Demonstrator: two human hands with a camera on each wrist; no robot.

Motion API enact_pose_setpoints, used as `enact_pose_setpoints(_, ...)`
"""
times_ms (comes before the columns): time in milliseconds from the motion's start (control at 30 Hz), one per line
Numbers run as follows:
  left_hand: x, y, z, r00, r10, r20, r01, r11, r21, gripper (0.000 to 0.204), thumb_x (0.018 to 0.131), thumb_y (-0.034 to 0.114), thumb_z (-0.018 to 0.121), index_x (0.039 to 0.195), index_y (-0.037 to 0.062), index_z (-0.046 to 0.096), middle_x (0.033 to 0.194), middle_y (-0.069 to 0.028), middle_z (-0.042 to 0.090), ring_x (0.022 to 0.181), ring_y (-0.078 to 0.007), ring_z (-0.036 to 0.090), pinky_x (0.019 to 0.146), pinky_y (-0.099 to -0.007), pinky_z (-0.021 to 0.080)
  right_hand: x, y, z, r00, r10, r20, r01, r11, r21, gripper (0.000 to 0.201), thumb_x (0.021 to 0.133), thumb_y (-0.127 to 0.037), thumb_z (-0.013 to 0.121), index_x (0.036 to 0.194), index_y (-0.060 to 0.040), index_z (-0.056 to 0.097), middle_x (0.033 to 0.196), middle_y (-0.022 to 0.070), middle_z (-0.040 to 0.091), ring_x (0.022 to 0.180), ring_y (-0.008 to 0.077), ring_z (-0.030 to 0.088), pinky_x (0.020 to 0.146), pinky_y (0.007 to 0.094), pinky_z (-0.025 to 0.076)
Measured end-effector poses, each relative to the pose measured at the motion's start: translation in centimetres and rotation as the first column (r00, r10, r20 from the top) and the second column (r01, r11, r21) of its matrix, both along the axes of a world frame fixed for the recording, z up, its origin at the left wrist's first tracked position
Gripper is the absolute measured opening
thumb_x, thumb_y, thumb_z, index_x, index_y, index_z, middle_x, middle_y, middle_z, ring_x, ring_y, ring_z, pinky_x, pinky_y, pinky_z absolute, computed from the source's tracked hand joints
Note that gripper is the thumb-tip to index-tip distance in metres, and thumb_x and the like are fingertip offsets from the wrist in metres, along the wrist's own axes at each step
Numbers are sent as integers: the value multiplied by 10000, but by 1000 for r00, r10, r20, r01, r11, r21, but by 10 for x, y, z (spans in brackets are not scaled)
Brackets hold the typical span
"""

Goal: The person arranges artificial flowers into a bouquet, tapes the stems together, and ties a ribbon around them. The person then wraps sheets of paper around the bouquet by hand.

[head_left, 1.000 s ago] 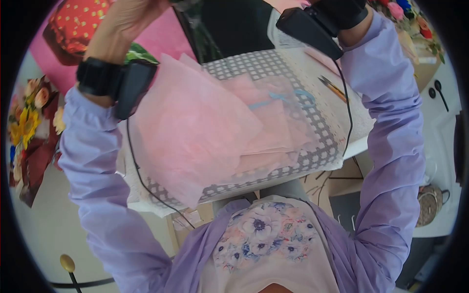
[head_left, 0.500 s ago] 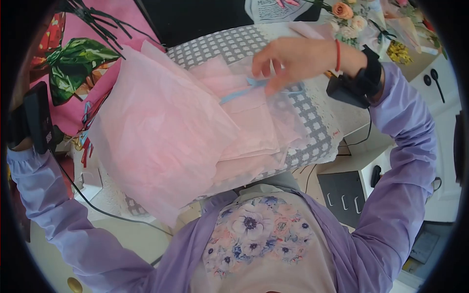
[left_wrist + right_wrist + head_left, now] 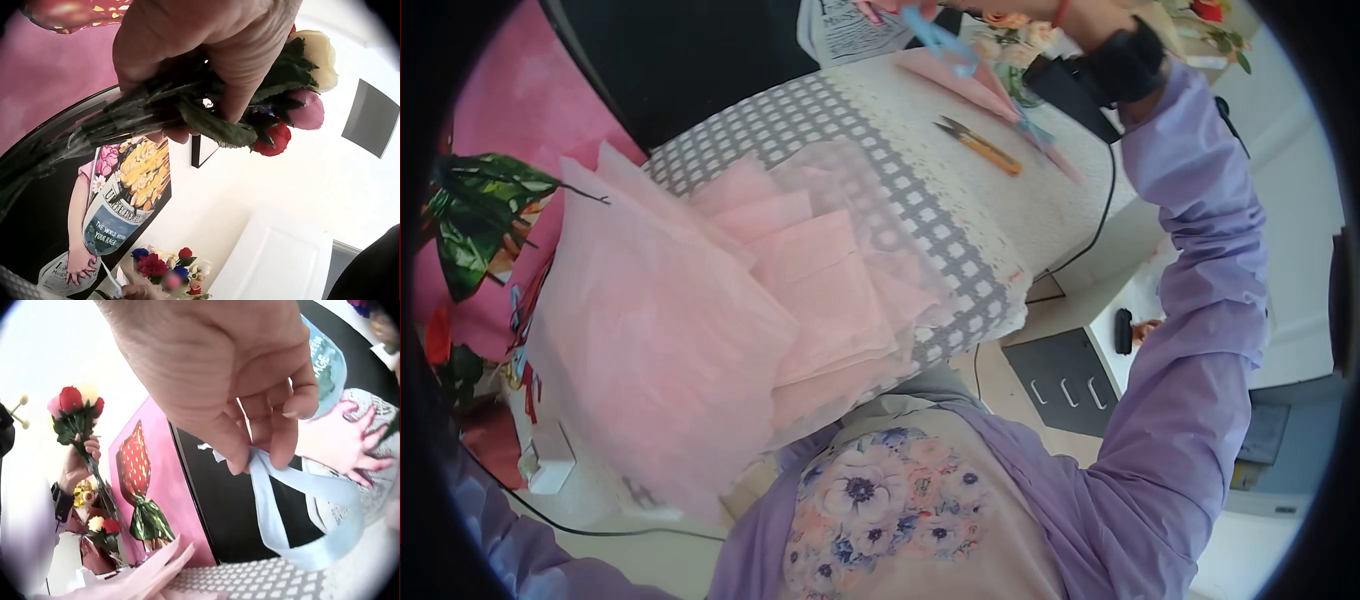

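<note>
My left hand [image 3: 200, 44] grips a bunch of roses [image 3: 305, 109] by its stems, held up in the air; red, pink and cream blooms show. That hand is outside the head view, but the right wrist view shows it at the left. Between thumb and fingertips, my right hand [image 3: 225, 375] pinches a light blue ribbon [image 3: 269, 519], which hangs in a loop. In the head view the ribbon is at the top edge, above the table's far right side. Sheets of pale pink wrapping paper [image 3: 660, 330] lie layered on the table in front of me.
A grey and white checked cloth [image 3: 790, 105] covers the table under the paper. Snips with yellow handles [image 3: 990, 150] lie at the right. Behind stand a pink picture [image 3: 500, 90] and a black one [image 3: 690, 50]. Other flowers [image 3: 103, 525] stand at the far left.
The right hand has picked the ribbon up off the pink paper and carried it up and away to the right. The left arm has swung out left, beyond the head view.
</note>
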State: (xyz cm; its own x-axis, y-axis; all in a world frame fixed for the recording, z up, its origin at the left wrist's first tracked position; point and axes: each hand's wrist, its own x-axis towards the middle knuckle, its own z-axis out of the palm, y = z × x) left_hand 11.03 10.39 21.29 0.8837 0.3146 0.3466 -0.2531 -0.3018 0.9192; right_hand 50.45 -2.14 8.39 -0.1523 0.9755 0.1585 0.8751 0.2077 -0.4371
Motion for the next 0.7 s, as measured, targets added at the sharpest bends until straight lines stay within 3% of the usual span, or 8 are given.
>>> enact_pose_setpoints(67,5,-4,-7,999,-2,39,0,999,36,175,831,160,589,925,15,559,892,-112,592,855,-235,551,839,-394,424,1,-1,-21,978,138,160,-109,978,-178,111,789,-100,597,777,10,607,625,4,556,571,77,516,511,218,421)
enact_pose_setpoints(133,14,-3,-11,997,-32,69,34,999,-26,250,817,192,608,969,0,555,930,-126,597,877,-244,557,851,-401,420,5,-5,-51,977,116,178,-66,963,-263,229,757,-164,664,911,-7,598,709,59,565,689,144,538,653,283,450)
enact_pose_setpoints(167,3,-9,-10,993,-50,105,59,995,-85,326,804,225,627,1012,-14,551,967,-139,602,900,-252,563,863,-409,416,8,-7,-51,914,322,247,-281,941,-188,317,762,-183,670,1009,-8,576,786,61,577,731,142,535,674,280,451)
enact_pose_setpoints(300,-91,-64,10,947,319,39,-319,948,-4,325,805,224,625,1014,-14,551,964,-137,603,897,-250,565,860,-405,419,-20,-9,-28,981,153,119,-139,984,-114,295,770,-102,634,1047,-28,570,839,21,557,728,99,490,644,243,412)
enact_pose_setpoints(500,-148,-124,25,815,579,16,-578,812,78,321,809,222,620,1018,-12,552,958,-134,604,890,-245,568,854,-398,425,-136,8,-26,904,421,77,-428,885,182,421,777,-241,646,1098,8,533,837,56,559,751,114,520,644,244,420)
enact_pose_setpoints(567,-154,-127,24,797,603,10,-602,794,84,320,810,221,619,1019,-12,552,956,-133,605,888,-244,569,852,-395,427,-171,18,-43,981,180,-80,-179,984,10,687,727,-379,682,1216,33,430,888,98,557,788,144,538,679,256,435)
enact_pose_setpoints(633,-154,-126,21,799,601,17,-599,795,91,319,811,220,617,1020,-12,552,954,-132,605,886,-243,570,850,-393,429,-180,49,-71,987,136,-86,-139,990,-30,931,661,-493,699,1286,73,305,935,158,553,843,201,556,727,281,453)
enact_pose_setpoints(700,-151,-119,16,817,575,40,-576,812,94,318,812,220,616,1021,-11,552,952,-131,605,884,-241,571,848,-391,431,-188,77,-96,957,127,-261,-157,983,-98,887,698,-300,723,1346,26,210,987,140,545,863,181,545,729,271,446)
